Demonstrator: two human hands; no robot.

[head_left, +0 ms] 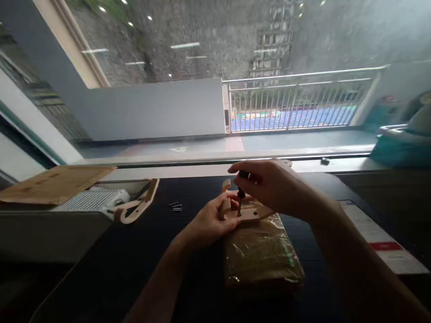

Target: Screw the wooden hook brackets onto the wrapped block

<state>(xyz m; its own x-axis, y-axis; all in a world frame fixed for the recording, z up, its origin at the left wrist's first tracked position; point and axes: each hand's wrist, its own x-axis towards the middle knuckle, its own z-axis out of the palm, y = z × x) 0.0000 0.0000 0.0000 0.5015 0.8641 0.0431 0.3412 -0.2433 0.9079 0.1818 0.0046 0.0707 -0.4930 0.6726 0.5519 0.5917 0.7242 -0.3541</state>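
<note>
My right hand (264,179) is closed around the dark handle of a screwdriver (240,194), which points down. Its tip meets a pale wooden piece (248,214) with a curved end and a dark hole. My left hand (215,213) grips that wooden piece by its curved end, fingers close to the screwdriver tip. Whether a screw sits under the tip is too small to tell. Beneath the wood lies a cardboard box (259,251) wrapped in shiny clear tape. Several screws (175,206) rest on the dark tabletop left of my hands.
A similar curved wooden piece (143,204) leans at the left, beside an open box holding a white ribbed object (92,199). A brown cardboard flap (55,184) lies over it. A printed sheet (377,237) is at the right. Behind the dark table (141,264) runs a window sill (175,171).
</note>
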